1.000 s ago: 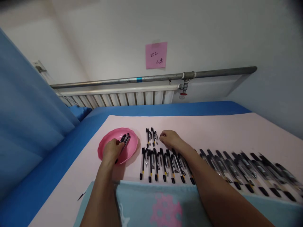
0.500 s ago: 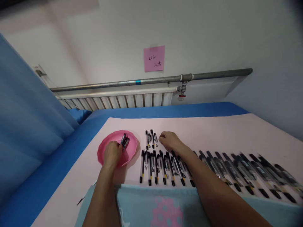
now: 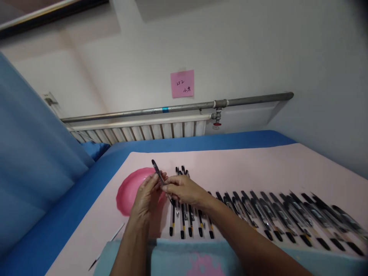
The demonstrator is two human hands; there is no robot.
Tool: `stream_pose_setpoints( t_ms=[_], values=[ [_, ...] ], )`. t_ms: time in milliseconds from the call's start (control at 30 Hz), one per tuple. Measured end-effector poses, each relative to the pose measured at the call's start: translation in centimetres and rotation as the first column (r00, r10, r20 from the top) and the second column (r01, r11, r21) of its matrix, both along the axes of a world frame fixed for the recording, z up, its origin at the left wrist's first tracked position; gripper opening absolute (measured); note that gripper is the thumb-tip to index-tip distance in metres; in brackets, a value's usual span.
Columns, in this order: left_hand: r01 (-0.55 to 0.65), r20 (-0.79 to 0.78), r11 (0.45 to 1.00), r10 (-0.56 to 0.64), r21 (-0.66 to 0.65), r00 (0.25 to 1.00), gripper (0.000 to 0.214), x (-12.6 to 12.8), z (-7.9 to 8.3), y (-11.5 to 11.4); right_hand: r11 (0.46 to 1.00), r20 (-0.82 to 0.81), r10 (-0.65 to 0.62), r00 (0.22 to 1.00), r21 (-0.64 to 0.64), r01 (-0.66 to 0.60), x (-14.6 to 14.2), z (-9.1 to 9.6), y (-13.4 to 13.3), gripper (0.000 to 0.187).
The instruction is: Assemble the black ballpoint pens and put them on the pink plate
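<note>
Now, held pen: a dark pen [image 3: 156,167], tilted, its upper end free, sits between both hands over the right side of the pink dish [image 3: 122,196]; its lower part is hidden by the fingers
Left hand: the left hand [image 3: 146,193] grasps the pen along its middle; if this grip loosens while the other side pulls, the pen could twist or drop into the dish
Right hand: the right hand [image 3: 183,188] pinches the pen lower down; a push out of line could make the pieces bind, if it comes apart there, which I cannot tell
Near row: pens [image 3: 190,224] lie just below the right hand and forearm; a low wrist could sweep them askew
Small tips: loose pointed bits [image 3: 177,215] lie beside those pens, and seem light enough to roll off at a brush
Right-hand row: more pens [image 3: 284,214] stand close together, partly overlapping to the eye, so a dragging forearm could disturb several at once
Teal cloth: the cloth [image 3: 169,258] borders the near row; a tug on it could shift the pen ends
</note>
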State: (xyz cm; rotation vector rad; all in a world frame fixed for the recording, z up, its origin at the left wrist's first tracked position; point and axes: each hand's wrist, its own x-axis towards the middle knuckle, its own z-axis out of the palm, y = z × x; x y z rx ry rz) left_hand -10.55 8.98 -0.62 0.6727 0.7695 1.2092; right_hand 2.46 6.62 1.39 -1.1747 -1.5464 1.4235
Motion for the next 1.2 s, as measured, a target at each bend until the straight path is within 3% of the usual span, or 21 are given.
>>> stream_pose_setpoints(
  t_ms=[233, 400, 467, 533, 600, 667, 867, 1067, 1200],
  values=[
    [-0.172, 0.060, 0.985, 0.172, -0.011, 0.983, 0.010, -2.0, 0.6, 0.7, 0.990, 0.149, 0.134, 0.980, 0.019, -0.139, 0.4, -0.8, 0.0, 0.015],
    [-0.415, 0.176, 0.908, 0.420, -0.065, 0.890, 0.006, -4.7, 0.9, 1.5, 0.983, 0.117, 0.181, 0.976, -0.050, -0.176, 0.9, -0.8, 0.2, 0.014],
    [-0.328, 0.205, 0.943, 0.331, -0.053, 0.921, 0.007, -5.1, 1.0, 1.4, 0.979, 0.044, 0.184, 0.982, -0.097, -0.179, 1.0, -0.7, 0.3, 0.015],
    [-0.127, 0.173, 0.992, 0.129, -0.023, 0.976, 0.004, -4.7, 1.1, 1.1, 0.972, -0.015, 0.188, 0.982, -0.138, -0.188, 1.1, -0.7, 0.4, 0.015],
    [0.062, 0.081, 0.998, -0.062, 0.001, 0.995, 0.010, -3.9, 1.1, 0.7, 0.965, -0.047, 0.200, 0.979, -0.163, -0.206, 1.1, -0.9, 0.5, 0.016],
    [0.146, -0.013, 0.989, -0.146, 0.023, 0.989, 0.024, -3.3, 0.9, 0.3, 0.958, -0.066, 0.225, 0.972, -0.169, -0.233, 1.1, -1.1, 0.5, 0.017],
    [0.095, -0.039, 0.992, -0.092, 0.084, 0.995, 0.025, -3.1, 0.3, 0.4, 0.946, -0.138, 0.261, 0.955, -0.159, -0.282, 1.1, -1.8, 0.6, 0.016],
    [0.045, 0.029, 0.997, -0.047, 0.069, 0.998, 0.021, -3.1, 0.5, 0.6, 0.994, -0.124, 0.099, 0.987, -0.044, -0.105, 0.7, -1.7, 0.5, 0.013],
    [0.017, 0.077, 0.997, -0.022, 0.073, 0.997, 0.020, -3.2, 0.8, 0.5, 0.968, -0.248, 0.156, 0.956, -0.157, -0.198, 0.5, -1.2, 0.3, 0.019]
  ],
)
